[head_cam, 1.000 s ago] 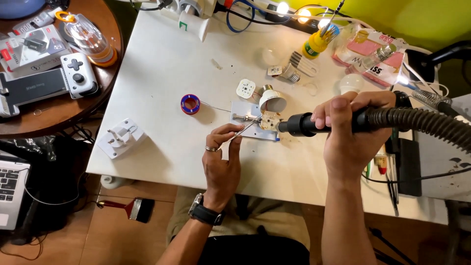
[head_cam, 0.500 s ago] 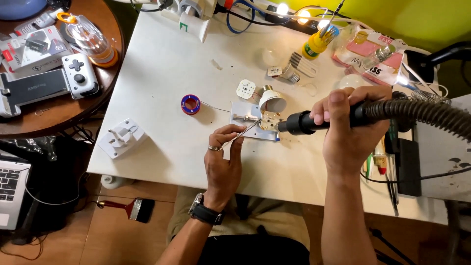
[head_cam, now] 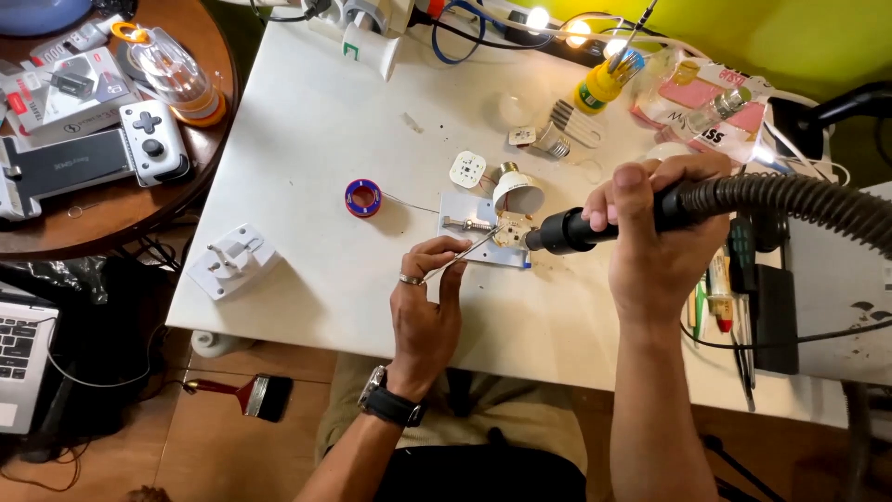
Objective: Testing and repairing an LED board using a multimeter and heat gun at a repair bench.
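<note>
My right hand (head_cam: 662,232) grips the black handle of a hot-air tool (head_cam: 565,231) with a ribbed grey hose (head_cam: 799,200). Its nozzle points left at a small round circuit board (head_cam: 511,229) lying on a pale plate (head_cam: 465,212). My left hand (head_cam: 426,307), with a ring and a wristwatch, pinches thin metal tweezers (head_cam: 465,253) whose tips reach the circuit board. A white bulb housing (head_cam: 517,190) stands just behind the board, and a small white square part (head_cam: 467,169) lies beside it.
A blue and red solder spool (head_cam: 363,197) lies left of the plate on the white table (head_cam: 307,121). A white plug adapter (head_cam: 232,260) sits at the table's left edge. A yellow bottle (head_cam: 604,79), packets and cables crowd the back. A round wooden table (head_cam: 200,172) holds a game controller (head_cam: 153,139).
The hot-air tool's nozzle has shifted slightly toward the circuit board. My left hand keeps the tweezers on the board.
</note>
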